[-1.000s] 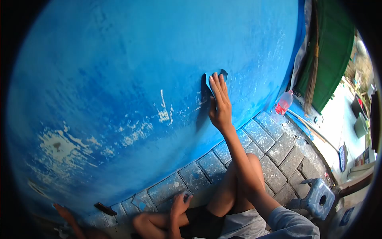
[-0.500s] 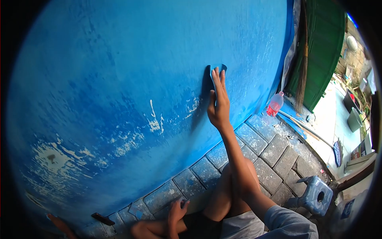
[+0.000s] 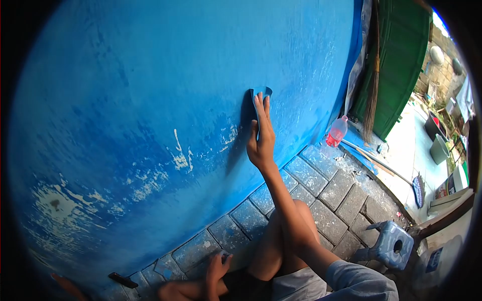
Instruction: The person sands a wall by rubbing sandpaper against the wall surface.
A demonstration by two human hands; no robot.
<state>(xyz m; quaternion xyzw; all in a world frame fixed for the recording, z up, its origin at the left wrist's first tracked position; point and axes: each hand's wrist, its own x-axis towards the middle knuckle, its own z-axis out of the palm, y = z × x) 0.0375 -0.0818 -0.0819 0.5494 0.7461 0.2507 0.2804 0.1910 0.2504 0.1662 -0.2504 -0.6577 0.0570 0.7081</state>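
Observation:
My right hand (image 3: pixel 262 138) lies against the blue wall (image 3: pixel 165 75), its fingers stretched upward over a dark-edged sheet of sandpaper (image 3: pixel 261 92). The sheet's corners curl away from the wall beside my fingertips. Low in the view, my left hand (image 3: pixel 217 267) rests near my bent leg with its fingers curled. A small dark thing may be in it, but I cannot make it out. White scraped patches (image 3: pixel 181 159) show on the wall to the left of my right hand.
Grey paving blocks (image 3: pixel 331 220) run along the wall's foot. A bottle with red liquid (image 3: pixel 336 132), a broom (image 3: pixel 372 90) and a green door (image 3: pixel 399 60) stand to the right. Nearer are a blue-grey stool (image 3: pixel 391 245) and a long-handled brush (image 3: pixel 418 191). A dark object (image 3: pixel 123 280) lies lower left.
The whole view has shifted, so the scene sits further left. My right hand and the sandpaper are slightly lower on the wall. My left hand stays near my leg.

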